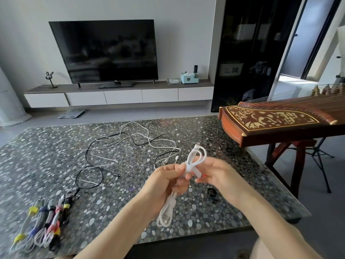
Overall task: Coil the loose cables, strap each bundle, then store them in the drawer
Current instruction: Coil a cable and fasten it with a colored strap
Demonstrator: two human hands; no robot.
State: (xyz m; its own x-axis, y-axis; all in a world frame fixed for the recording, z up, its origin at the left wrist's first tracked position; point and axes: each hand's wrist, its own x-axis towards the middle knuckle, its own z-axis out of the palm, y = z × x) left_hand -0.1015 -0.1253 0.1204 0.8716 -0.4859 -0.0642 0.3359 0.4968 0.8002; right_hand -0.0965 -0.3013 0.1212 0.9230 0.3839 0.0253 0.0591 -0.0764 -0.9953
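My left hand grips a coiled white cable at its middle, above the pebble-patterned table. Loops stick out above my fist and hang below it. My right hand pinches a white strap wrapped around the coil's waist. A tangle of loose black and white cables lies spread across the table's middle. Several strapped bundles with yellow, blue and pink ties lie side by side at the near left.
A small black strap roll sits on the table by my right wrist. A wooden zither on a stand borders the table's right side. Beyond the table stands a TV unit with white drawers under a television.
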